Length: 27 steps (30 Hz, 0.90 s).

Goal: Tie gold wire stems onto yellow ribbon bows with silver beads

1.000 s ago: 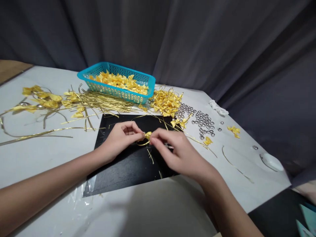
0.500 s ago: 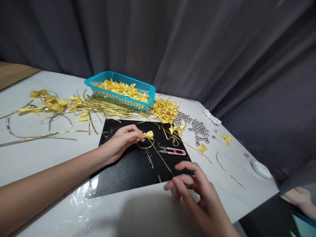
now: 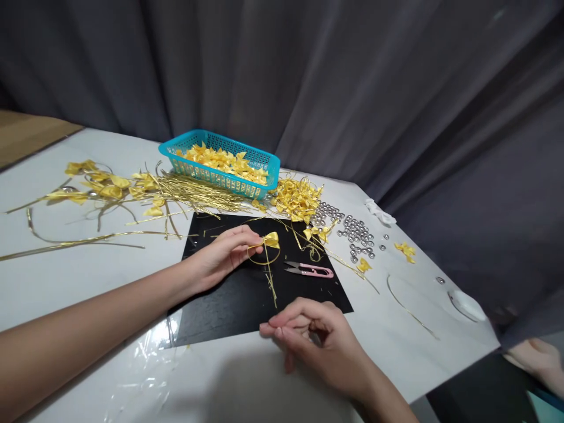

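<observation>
Glossy yellow bow [image 3: 272,239] between pinched left fingers [image 3: 250,238]; right fingers [image 3: 294,312] curled, hold unclear.

Craft workspace: bows [image 3: 224,163], cords [image 3: 200,192], snips [image 3: 311,270]

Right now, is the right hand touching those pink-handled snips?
Apart: in the head view, a strip of black mat shows between the right hand and the snips.

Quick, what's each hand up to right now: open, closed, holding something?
Left hand: closed, holding a yellow ribbon bow.
Right hand: half-curled; whether it holds anything cannot be told.
</observation>
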### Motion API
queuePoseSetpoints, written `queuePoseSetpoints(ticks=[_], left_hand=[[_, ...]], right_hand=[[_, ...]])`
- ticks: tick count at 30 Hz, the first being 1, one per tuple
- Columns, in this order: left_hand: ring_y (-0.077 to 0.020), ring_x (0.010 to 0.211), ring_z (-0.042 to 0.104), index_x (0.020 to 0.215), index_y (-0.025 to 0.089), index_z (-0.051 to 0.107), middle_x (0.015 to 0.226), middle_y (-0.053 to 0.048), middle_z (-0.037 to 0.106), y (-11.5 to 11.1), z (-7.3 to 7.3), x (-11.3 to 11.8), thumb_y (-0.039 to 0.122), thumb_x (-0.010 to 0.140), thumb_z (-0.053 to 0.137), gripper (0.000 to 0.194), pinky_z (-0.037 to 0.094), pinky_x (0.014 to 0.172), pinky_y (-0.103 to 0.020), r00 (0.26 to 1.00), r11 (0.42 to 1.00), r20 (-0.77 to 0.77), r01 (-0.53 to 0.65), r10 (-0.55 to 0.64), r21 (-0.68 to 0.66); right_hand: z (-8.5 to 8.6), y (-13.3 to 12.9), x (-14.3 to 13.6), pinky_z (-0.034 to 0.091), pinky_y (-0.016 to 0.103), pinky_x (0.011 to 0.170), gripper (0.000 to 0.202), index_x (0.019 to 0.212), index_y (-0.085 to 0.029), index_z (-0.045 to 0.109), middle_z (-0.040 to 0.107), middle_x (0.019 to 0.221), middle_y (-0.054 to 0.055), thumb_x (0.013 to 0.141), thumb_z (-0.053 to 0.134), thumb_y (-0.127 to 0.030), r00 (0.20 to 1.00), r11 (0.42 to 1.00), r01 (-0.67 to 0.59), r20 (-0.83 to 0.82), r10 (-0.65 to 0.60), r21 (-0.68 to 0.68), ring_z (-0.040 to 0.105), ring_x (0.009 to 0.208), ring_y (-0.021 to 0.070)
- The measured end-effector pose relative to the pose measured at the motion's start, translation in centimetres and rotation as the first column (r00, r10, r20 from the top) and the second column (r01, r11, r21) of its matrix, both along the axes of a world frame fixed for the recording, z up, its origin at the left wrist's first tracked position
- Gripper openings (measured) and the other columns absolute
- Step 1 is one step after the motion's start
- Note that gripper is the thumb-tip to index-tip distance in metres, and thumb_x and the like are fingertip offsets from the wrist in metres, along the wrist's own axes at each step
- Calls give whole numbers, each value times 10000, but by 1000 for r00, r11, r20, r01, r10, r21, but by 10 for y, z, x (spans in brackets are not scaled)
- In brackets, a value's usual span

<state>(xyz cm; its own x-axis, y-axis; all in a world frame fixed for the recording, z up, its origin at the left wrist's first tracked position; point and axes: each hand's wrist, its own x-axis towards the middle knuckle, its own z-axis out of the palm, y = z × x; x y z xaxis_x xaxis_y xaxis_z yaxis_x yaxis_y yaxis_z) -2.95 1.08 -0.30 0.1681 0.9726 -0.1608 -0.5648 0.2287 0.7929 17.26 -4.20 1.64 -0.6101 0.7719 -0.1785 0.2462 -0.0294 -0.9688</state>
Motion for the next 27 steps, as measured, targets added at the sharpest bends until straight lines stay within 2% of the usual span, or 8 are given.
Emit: queuePoseSetpoints(ticks=[3, 6, 8, 13, 18, 20, 24, 27], left_hand=[[-40, 628, 556, 553, 157, 605, 614, 62, 566, 0, -1, 0, 102, 649, 682, 136, 437, 651, -132, 1000, 1000, 3, 7, -7, -10], [-46, 638, 562, 561, 158, 599, 623, 63, 566, -1, -2, 1, 108, 652, 688, 136, 444, 665, -141, 1000, 1000, -5, 15, -15, 0], [-50, 649, 562, 565, 158, 597, 630, 63, 568, -1, -2, 1, 113, 650, 692, 135, 445, 675, -149, 1000, 1000, -10, 17, -17, 8], [-46, 642, 535, 565, 157, 594, 618, 67, 553, -2, -3, 2, 108, 658, 682, 137, 437, 658, -142, 1000, 1000, -11, 19, -19, 21], [-39, 656, 529, 543, 157, 585, 605, 71, 543, 0, -4, 1, 87, 661, 674, 164, 434, 653, -116, 999, 1000, 33, -17, 17, 9], [-40, 656, 541, 543, 157, 592, 606, 68, 551, 1, -3, 1, 90, 663, 673, 160, 439, 662, -115, 999, 1000, 40, -20, 20, -2], [-38, 643, 557, 553, 159, 612, 608, 59, 575, 2, -3, 1, 96, 665, 668, 140, 437, 638, -104, 1000, 1000, 17, -16, 16, -5], [-36, 639, 567, 551, 160, 616, 609, 61, 583, 1, -3, 2, 100, 665, 666, 139, 447, 654, -106, 1000, 1000, 7, -29, 29, 0]], right_hand=[[-3, 4, -5, 373, 177, 396, 119, 769, -161, 701, 703, 696, 57, 795, 619, -244, 998, 984, -2, 59, -9, 180, 512, 424, 64], [2, 10, -8, 393, 180, 440, 97, 751, -186, 745, 667, 811, 62, 749, 654, -151, 997, 900, -8, 77, -29, 436, 539, 554, 75], [8, 16, -11, 448, 191, 505, 131, 786, -203, 746, 667, 853, 60, 762, 639, -131, 998, 867, -4, 53, -26, 499, 594, 664, 102], [15, 36, -23, 469, 188, 490, 196, 938, -208, 730, 615, 715, 13, 825, 576, -162, 994, 860, 106, -56, -89, 498, 561, 528, 67], [2, 45, -30, 412, 156, 381, 235, 1015, -212, 711, 559, 673, -11, 849, 543, -209, 983, 860, 177, -46, -177, 479, 465, 407, 26], [-3, 44, -29, 435, 152, 372, 229, 1006, -197, 711, 576, 703, 3, 837, 559, -229, 970, 864, 235, -46, -240, 446, 490, 429, 35], [-6, 41, -25, 555, 187, 521, 195, 953, -179, 707, 654, 819, 44, 813, 585, -239, 947, 855, 318, -101, -304, 410, 629, 585, 83], [-4, 38, -25, 550, 182, 498, 152, 888, -156, 692, 680, 738, 40, 802, 601, -242, 932, 832, 356, -97, -349, 426, 647, 557, 98]])
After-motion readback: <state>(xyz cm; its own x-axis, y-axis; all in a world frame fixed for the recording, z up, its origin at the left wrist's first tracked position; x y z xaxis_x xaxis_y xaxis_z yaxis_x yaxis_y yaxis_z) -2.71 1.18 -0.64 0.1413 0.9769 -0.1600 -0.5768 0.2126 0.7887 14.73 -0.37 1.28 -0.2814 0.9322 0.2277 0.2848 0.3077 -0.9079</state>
